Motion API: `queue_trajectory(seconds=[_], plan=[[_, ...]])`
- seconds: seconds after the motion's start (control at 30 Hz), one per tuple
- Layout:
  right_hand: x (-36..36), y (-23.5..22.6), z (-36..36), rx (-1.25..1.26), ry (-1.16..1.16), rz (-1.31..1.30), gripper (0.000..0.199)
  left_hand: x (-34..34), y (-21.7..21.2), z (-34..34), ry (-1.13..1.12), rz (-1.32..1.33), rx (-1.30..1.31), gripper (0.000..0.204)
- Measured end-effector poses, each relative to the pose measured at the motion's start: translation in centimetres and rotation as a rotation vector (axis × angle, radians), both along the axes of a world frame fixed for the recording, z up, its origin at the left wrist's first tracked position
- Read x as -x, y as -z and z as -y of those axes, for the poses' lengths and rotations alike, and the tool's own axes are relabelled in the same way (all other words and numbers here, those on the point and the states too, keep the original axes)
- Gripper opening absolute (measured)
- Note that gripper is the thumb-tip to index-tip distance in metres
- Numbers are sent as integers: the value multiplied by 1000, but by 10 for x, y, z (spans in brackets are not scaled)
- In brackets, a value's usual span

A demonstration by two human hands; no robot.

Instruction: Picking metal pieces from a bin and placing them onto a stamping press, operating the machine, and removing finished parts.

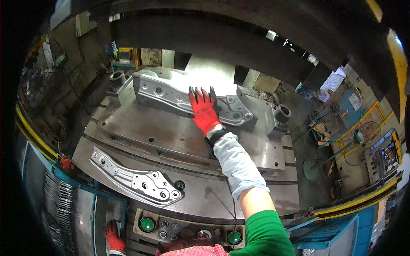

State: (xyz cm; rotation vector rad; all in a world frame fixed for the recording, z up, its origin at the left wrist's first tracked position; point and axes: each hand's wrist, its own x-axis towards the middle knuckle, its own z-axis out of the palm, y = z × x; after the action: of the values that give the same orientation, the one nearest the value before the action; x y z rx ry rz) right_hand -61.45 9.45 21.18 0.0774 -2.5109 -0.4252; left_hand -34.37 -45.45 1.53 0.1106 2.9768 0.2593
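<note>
My right hand (205, 111), in a red glove with black fingertips, reaches forward over a press die. Its fingers are stretched out and lie flat on the middle of a long stamped metal bracket (168, 96), which sits on the raised die block. A second, similar stamped bracket (145, 186) lies on the near left of the press bed, with neither hand on it. At the lower left, my left hand (113, 240), also red-gloved, is beside a blue-edged stand; its partly visible fingers look extended, with nothing seen in them.
Guide bushings stand at the die's left (116, 79) and right (282, 113). A control panel (171, 228) with green buttons is at the near edge. Stacked metal parts (64, 209) fill a rack at left. A fan (331, 109) stands at right, near yellow rails.
</note>
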Motion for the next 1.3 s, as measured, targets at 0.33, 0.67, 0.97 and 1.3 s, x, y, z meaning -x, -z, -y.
queue_trajectory(seconds=[0.33,0.67,0.97,1.3], plan=[[25,21,-9,-88,42,-224,55,-3,30,-40,149,-20,-179,58],[-118,-17,25,363,-93,102,91,33,68,-66,-71,406,-590,103],[-483,159,-3,806,877,-392,83,54,145,-50,-76,537,-506,127],[-544,309,46,1778,900,193,86,60,142,-54,-103,508,-428,136]])
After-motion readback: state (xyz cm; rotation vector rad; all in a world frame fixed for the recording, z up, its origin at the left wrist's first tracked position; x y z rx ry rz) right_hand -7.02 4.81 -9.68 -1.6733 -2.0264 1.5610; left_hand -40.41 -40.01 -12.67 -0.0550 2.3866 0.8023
